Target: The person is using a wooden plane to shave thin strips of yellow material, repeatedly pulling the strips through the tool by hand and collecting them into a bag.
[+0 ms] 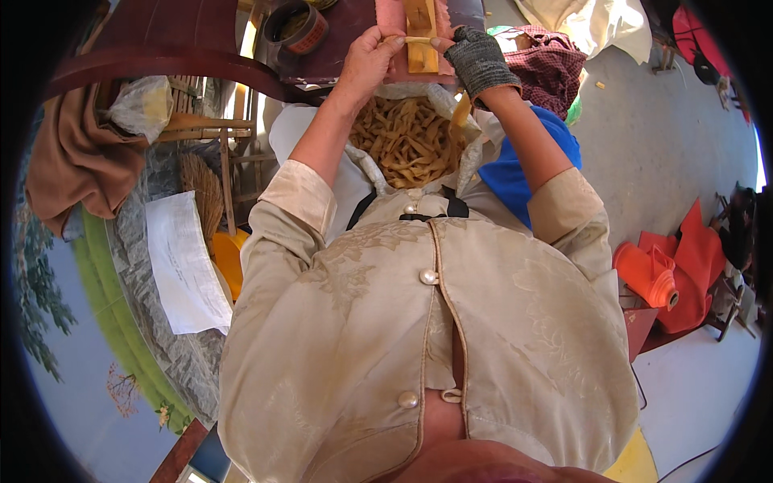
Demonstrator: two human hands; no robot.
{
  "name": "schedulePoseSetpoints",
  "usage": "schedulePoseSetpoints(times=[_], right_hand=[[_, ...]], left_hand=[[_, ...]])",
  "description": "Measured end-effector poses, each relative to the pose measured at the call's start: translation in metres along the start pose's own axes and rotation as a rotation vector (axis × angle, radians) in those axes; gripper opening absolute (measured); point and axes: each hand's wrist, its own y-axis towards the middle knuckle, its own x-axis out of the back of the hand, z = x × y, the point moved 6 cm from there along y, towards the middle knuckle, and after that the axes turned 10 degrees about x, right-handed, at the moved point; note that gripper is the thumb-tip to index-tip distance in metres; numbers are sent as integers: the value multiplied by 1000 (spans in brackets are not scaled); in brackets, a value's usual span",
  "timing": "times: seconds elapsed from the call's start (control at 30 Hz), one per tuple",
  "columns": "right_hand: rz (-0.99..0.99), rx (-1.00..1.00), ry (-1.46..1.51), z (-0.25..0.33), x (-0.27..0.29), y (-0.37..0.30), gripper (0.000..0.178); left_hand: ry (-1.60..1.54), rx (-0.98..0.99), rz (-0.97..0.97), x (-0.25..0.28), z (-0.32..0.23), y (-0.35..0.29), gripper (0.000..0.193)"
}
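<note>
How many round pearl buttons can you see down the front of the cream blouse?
3: a top round pearl button at the collar, a middle one on the chest, a bottom one near the hem. Folds may hide more.

- A white sheet of paper [187, 266], roughly rectangular with curled edges, lies at the left on the grey stone-patterned surface, just left of the person's sleeve.
- A crumpled, clear-whitish plastic bag [145, 105] sits far left, on the wooden slats beside the brown cloth.
- A round roll with a reddish-brown label band [299, 28] around its side stands far, left of centre, on the dark table; its print is too small to tell.
</note>
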Motion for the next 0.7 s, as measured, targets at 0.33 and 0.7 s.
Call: schedulePoseSetpoints(times=[0.33,0.7], right_hand=[[41,-258,-5,-61,-61,-19,42],[-109,288,318,88,-21,-71,29]], left_hand=[[680,-140,-288,7,12,13,27],[-744,625,312,-46,78,-101,41]])
